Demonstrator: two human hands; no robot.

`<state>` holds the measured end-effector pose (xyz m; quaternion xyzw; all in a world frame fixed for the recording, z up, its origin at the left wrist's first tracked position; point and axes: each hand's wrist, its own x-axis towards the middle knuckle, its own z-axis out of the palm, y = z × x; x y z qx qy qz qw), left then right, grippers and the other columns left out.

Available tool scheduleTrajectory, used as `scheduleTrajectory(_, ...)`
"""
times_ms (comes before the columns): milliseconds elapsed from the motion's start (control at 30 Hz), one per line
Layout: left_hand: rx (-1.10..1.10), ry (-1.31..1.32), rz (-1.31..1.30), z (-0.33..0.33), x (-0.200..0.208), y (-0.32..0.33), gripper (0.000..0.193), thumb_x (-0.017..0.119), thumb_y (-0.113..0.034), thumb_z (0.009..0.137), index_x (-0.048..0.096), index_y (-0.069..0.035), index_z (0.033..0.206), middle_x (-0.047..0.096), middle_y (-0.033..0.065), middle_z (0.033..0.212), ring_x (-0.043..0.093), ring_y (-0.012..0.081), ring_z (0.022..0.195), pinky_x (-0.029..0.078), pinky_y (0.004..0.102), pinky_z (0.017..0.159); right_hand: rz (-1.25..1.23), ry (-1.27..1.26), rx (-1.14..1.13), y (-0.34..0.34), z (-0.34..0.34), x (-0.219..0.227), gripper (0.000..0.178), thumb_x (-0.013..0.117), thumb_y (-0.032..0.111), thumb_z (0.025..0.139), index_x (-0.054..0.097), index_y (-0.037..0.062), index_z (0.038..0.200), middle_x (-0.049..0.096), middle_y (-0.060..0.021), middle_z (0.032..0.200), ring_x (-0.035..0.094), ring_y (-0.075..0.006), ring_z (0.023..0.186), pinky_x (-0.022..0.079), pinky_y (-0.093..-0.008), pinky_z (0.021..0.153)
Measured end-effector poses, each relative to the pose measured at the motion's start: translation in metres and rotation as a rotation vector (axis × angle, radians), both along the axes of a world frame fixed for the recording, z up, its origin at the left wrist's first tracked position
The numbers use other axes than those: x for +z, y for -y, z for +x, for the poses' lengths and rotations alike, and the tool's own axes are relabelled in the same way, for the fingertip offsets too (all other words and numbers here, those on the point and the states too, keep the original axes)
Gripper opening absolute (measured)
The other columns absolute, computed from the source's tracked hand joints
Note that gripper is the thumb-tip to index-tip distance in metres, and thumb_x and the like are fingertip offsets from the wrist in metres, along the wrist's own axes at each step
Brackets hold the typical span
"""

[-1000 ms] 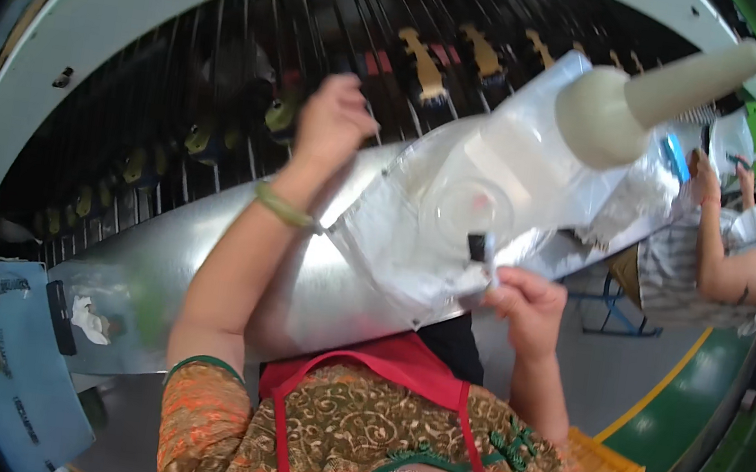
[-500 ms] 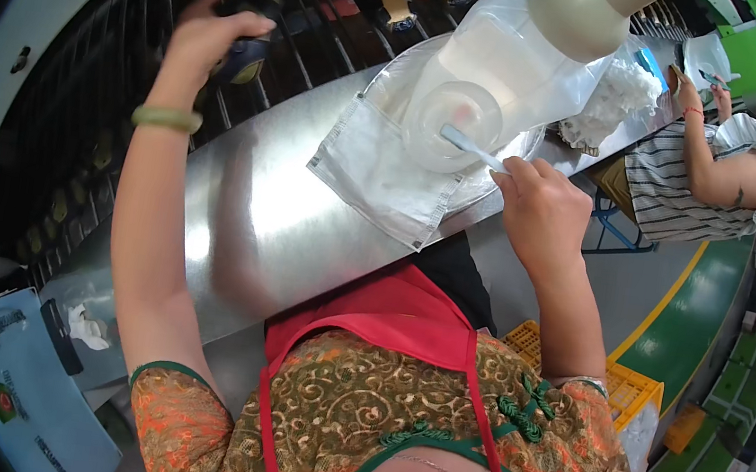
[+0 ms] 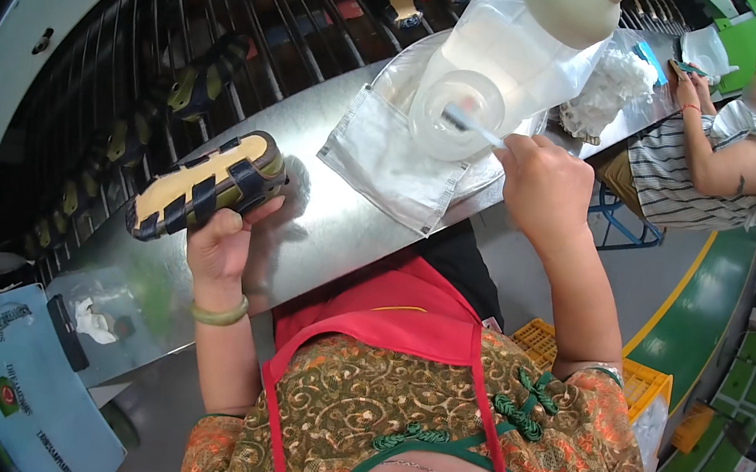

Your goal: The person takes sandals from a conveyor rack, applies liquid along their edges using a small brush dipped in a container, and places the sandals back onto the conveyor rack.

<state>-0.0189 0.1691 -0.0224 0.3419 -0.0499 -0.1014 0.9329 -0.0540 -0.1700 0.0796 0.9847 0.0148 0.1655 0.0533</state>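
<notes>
My left hand [image 3: 223,254] grips a lasted sandal [image 3: 209,177] by its side, over the metal ledge. The sandal's tan underside faces up, with dark straps folded over its edges. Closed round the thin handle of a small brush [image 3: 487,131] is my right hand [image 3: 547,187]. The brush's bristle end is inside a round translucent bowl [image 3: 445,147], and the bowl sits by a large clear plastic bottle [image 3: 484,49] with a beige top. Under the bowl lies a white plastic sheet [image 3: 388,163].
Beyond the metal ledge [image 3: 300,245] runs a rack of metal rods [image 3: 270,74] carrying more sandals [image 3: 197,83]. White crumpled material [image 3: 611,95] lies to the right, near a seated co-worker [image 3: 711,170]. A blue box [image 3: 42,392] stands at lower left, a yellow crate [image 3: 644,390] at lower right.
My left hand has come back from the rack toward me, bringing the sandal over the ledge, underside up. My right hand stays at the bowl; the brush has shifted slightly.
</notes>
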Motion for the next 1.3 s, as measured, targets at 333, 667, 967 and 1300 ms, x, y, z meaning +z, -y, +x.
scheduleTrajectory(333, 0.388, 0.313, 0.630, -0.014, 0.017, 0.023, 0.071, 0.079, 0.004, 0.056, 0.050, 0.000, 0.120, 0.059, 0.0076, 0.110, 0.059, 0.0190, 0.099, 0.049, 0.0304, 0.089, 0.247, -0.071, 0.086, 0.016, 0.004, -0.008, 0.018, 0.065, 0.021, 0.080, 0.069, 0.0039, 0.083, 0.062, -0.0081, 0.060, 0.061, -0.0210, 0.053, 0.046, -0.0330, 0.049)
scheduleTrajectory(667, 0.544, 0.562, 0.809, -0.028, 0.009, 0.037, 0.082, 0.084, -0.011, 0.064, 0.038, 0.000, 0.130, 0.045, 0.0157, 0.132, 0.047, 0.0282, 0.123, 0.040, 0.0362, 0.103, 2.064, -0.717, -0.125, 0.052, 0.012, -0.034, 0.026, 0.057, 0.022, 0.093, 0.066, -0.0018, 0.089, 0.059, -0.0049, 0.059, 0.037, -0.0042, 0.037, 0.025, -0.0187, 0.033)
scheduleTrajectory(967, 0.730, 0.775, 0.771, -0.022, 0.015, 0.083, 0.071, 0.077, 0.006, 0.066, 0.040, -0.004, 0.125, 0.036, 0.0225, 0.139, 0.053, 0.0299, 0.116, 0.055, 0.0365, 0.087, 1.384, -0.174, -0.098, 0.024, 0.004, -0.042, 0.021, 0.069, 0.014, 0.082, 0.069, -0.0038, 0.094, 0.064, -0.0037, 0.067, 0.051, -0.0061, 0.052, 0.037, -0.0185, 0.046)
scheduleTrajectory(1300, 0.886, 0.924, 1.007, -0.010, 0.016, 0.084, 0.057, 0.074, -0.004, 0.074, 0.040, -0.001, 0.120, 0.040, 0.0274, 0.135, 0.057, 0.0339, 0.111, 0.052, 0.0397, 0.091, 1.809, -0.474, 0.152, -0.029, -0.028, -0.038, 0.020, 0.064, 0.014, 0.087, 0.069, -0.0025, 0.097, 0.063, -0.0050, 0.066, 0.045, -0.0044, 0.047, 0.034, -0.0185, 0.043)
